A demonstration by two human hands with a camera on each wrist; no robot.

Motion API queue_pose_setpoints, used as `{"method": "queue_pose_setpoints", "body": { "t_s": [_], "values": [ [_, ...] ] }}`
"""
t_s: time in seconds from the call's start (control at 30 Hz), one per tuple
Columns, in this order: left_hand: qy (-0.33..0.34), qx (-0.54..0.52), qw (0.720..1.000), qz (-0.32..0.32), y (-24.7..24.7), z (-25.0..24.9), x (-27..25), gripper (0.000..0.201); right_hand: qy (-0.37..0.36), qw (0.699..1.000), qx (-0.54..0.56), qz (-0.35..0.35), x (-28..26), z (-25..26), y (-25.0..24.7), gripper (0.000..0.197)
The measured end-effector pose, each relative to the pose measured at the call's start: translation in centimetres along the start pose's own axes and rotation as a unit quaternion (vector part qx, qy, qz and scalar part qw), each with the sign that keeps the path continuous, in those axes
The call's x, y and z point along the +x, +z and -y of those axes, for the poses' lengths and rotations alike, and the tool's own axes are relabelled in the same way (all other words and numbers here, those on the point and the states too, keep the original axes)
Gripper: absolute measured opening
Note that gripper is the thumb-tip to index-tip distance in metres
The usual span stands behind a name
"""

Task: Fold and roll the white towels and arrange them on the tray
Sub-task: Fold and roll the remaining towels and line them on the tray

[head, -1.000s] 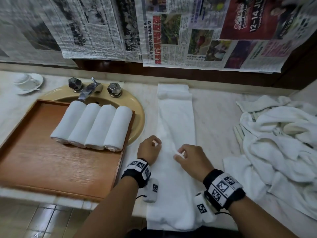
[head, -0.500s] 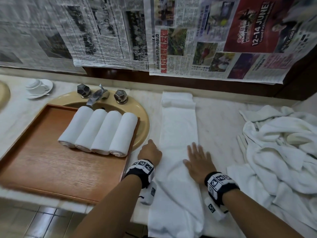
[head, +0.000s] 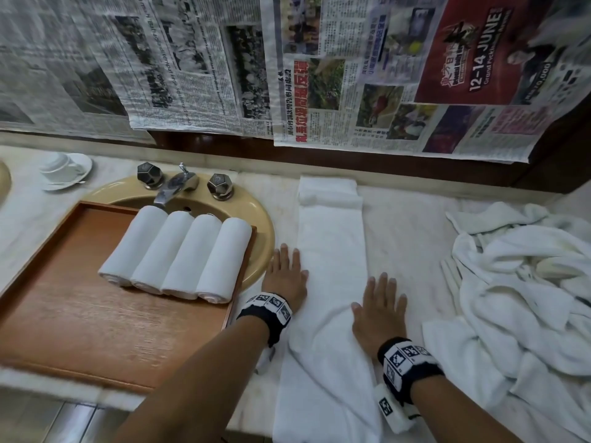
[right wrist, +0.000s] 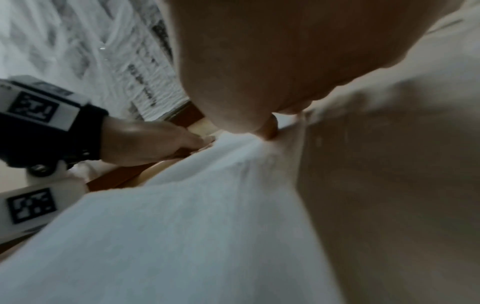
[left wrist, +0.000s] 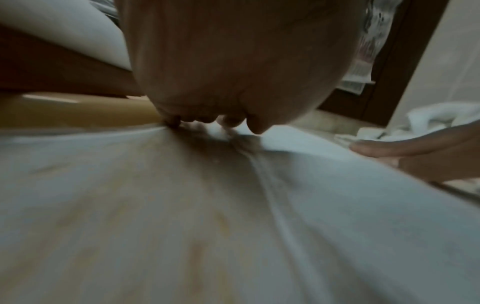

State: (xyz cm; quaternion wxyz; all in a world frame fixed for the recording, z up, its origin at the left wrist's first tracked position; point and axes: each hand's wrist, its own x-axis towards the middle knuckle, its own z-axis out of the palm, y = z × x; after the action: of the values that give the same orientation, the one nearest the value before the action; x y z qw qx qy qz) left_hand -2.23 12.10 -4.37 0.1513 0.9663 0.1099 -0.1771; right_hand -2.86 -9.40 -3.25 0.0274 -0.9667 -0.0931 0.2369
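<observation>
On the pale counter point(head: 406, 219), at the centre of the head view, a long folded white towel point(head: 332, 244) lay stretched from the 12 o'clock wall edge toward 6 o'clock, its far end doubled over in a short flap and its near end hanging past the counter's front lip. Both hands lay flat on it, palms down. The left hand point(head: 285, 276) pressed the towel's 9 o'clock edge with fingers straight and close together, partly on cloth and partly on the counter beside it. The right hand point(head: 380, 310) pressed the 3 o'clock edge somewhat nearer the body, fingers straight and slightly spread. Neither hand pinched anything. At 9 o'clock from the towel, a wooden tray point(head: 73, 327) rested over the yellow basin point(head: 260, 238), carrying four rolled towels point(head: 176, 254) packed side by side, touching, along its far end. At 3 o'clock, a loose heap of white towels point(head: 524, 292) sat crumpled near the counter's end. A cup on its saucer point(head: 64, 167) stood at 10 o'clock, and newspaper sheets point(head: 287, 68) hung along the wall at 12 o'clock.
</observation>
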Motion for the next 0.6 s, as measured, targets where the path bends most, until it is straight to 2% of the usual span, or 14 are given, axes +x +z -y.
{"method": "queue_pose_setpoints", "body": {
  "t_s": [0.07,0.17,0.3,0.43,0.6],
  "values": [
    [0.038,-0.013,0.999,-0.032,0.1,-1.2,-1.1,0.06,-0.077,0.997,-0.007,-0.01,-0.1,0.4,0.2,0.071],
    [0.118,0.055,0.991,0.031,1.2,-2.5,-3.2,0.062,-0.16,0.986,-0.019,0.038,-0.3,0.5,1.3,0.084],
    [0.114,0.091,0.988,0.047,1.2,-1.8,-1.7,0.066,-0.145,0.988,-0.026,0.037,1.4,0.5,1.5,0.084],
    [0.112,0.101,0.987,0.061,-0.4,-2.1,2.4,0.066,-0.124,0.991,-0.031,0.046,4.5,1.3,-0.6,0.069],
    [0.097,0.108,0.987,0.072,-2.7,-2.6,7.5,0.066,-0.108,0.993,-0.03,0.037,9.1,1.8,-3.1,0.068]
  ]
}}
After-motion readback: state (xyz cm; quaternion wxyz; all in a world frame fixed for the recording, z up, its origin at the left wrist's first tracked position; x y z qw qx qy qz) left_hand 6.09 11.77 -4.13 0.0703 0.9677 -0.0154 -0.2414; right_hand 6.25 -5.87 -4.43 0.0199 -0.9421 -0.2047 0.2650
